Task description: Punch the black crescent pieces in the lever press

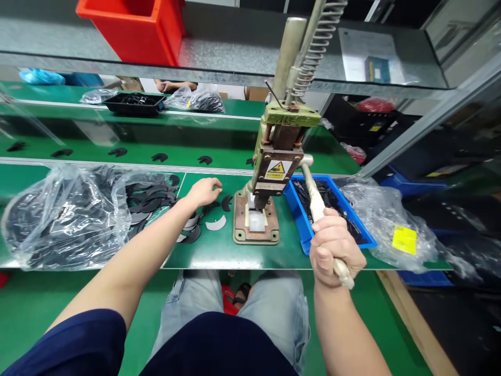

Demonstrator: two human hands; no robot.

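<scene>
My right hand (335, 248) is wrapped round the lever handle (315, 198) of a green hand press (277, 156), to the right of it. The press stands upright on a brown base plate (256, 237), with a pale block (257, 221) under its ram. My left hand (205, 192) is left of the press, just above the green bench, its fingers loosely bent and apart. I see nothing held in it, though its underside is hidden. Near it lie a dark curved piece (226, 203), a grey curved piece (216, 223) and a pile of similar pieces (151, 201).
A clear plastic bag (66, 219) of dark pieces lies left. Right of the press stands a blue tray (305, 245) of black parts, beside another plastic bag (391, 224). Curved pieces line the green strip (223, 133) behind. A red bin (152, 36) sits on the shelf; another person's hands (172, 86) show beyond.
</scene>
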